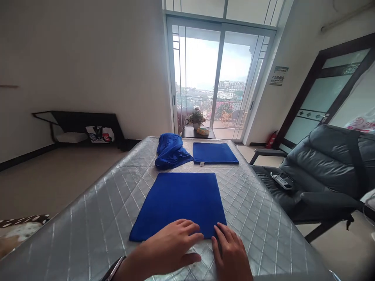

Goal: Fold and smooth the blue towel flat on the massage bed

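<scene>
A flat, folded blue cloth [184, 203] lies on the silver quilted cover [249, 207] in front of me. Over its near edge, my left hand [178, 242] is stretched to the right, palm down, with thumb and fingers apart. My right hand [230, 248] rests at the near right corner, its fingertips on the cloth's edge and nothing seen in its grip. Farther back is a second folded blue cloth [215, 153] with a small white tag at its front edge. Beside it, to the left, sits a crumpled heap of blue cloth [171, 151].
A dark padded armchair [319, 168] stands close on the right, with a white remote-like device [281, 181] on its seat. Beyond the far edge, a small table [187, 133] holds a potted plant [197, 117]. A black frame [84, 121] lies along the left wall.
</scene>
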Action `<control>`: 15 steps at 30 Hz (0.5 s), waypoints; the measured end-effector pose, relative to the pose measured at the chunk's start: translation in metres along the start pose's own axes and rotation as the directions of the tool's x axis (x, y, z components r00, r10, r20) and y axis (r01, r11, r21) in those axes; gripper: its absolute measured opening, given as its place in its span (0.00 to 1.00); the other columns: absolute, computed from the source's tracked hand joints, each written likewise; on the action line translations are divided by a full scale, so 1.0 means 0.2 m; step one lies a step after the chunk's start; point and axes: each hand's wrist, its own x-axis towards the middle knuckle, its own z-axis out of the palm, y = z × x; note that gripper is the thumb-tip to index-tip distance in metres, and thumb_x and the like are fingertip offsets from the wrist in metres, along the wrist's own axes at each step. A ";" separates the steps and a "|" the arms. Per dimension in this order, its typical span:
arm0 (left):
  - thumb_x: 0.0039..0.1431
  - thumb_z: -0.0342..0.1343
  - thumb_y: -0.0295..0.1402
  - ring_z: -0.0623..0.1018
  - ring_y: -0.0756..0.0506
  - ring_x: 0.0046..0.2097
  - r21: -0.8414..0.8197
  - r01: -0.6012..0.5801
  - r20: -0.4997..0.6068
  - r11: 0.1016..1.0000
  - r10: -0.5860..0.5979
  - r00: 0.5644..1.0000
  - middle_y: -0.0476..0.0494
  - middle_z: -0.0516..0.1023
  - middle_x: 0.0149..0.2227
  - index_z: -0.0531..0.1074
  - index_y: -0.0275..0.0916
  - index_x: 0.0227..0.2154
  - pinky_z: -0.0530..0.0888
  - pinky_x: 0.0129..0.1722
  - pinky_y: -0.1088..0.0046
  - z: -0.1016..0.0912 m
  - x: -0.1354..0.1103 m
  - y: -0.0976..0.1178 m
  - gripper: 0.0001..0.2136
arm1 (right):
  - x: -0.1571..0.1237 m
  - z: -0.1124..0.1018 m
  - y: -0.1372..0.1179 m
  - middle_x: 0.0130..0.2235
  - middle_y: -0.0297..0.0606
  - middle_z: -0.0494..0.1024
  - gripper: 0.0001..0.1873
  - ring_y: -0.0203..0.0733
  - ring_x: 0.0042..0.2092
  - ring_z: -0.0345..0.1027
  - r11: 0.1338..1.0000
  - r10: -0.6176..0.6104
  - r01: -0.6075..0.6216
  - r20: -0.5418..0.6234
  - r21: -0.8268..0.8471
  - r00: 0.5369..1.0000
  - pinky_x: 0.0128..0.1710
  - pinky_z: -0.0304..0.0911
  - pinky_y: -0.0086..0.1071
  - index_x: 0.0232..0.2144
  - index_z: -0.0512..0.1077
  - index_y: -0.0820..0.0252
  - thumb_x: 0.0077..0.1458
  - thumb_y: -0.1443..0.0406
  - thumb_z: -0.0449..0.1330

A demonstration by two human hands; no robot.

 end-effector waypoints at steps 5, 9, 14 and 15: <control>0.68 0.50 0.48 0.68 0.39 0.64 -0.013 -0.080 -0.046 0.997 0.079 0.996 0.41 0.69 0.63 0.66 0.46 0.61 0.64 0.64 0.57 0.13 0.12 -0.19 0.23 | -0.01 0.00 0.01 0.55 0.40 0.77 0.21 0.47 0.54 0.72 1.000 0.022 -0.022 0.074 -0.008 0.997 0.52 0.68 0.39 0.52 0.75 0.54 0.67 0.55 0.49; 0.71 0.46 0.46 0.56 0.41 0.70 -0.038 -0.055 -0.033 0.998 0.053 0.998 0.42 0.56 0.69 0.57 0.44 0.67 0.56 0.68 0.59 0.19 0.13 -0.24 0.26 | -0.04 0.10 0.11 0.54 0.39 0.78 0.22 0.48 0.53 0.73 0.999 -0.042 0.042 0.043 0.006 0.998 0.49 0.70 0.37 0.52 0.76 0.53 0.65 0.52 0.51; 0.73 0.41 0.46 0.52 0.44 0.70 -0.033 -0.089 -0.028 0.996 0.088 0.996 0.47 0.51 0.70 0.47 0.46 0.70 0.50 0.70 0.63 0.22 0.11 -0.23 0.27 | -0.07 0.23 0.20 0.54 0.39 0.78 0.23 0.48 0.51 0.75 0.994 -0.107 0.107 0.010 -0.012 0.994 0.45 0.72 0.36 0.52 0.77 0.53 0.64 0.51 0.52; 0.73 0.41 0.45 0.52 0.44 0.70 -0.023 -0.085 -0.030 0.996 0.084 0.996 0.48 0.51 0.70 0.46 0.47 0.70 0.50 0.70 0.63 0.23 0.10 -0.23 0.27 | -0.07 0.24 0.20 0.54 0.39 0.78 0.23 0.48 0.51 0.75 0.995 -0.102 0.102 0.002 -0.022 0.995 0.45 0.71 0.36 0.52 0.77 0.54 0.65 0.51 0.52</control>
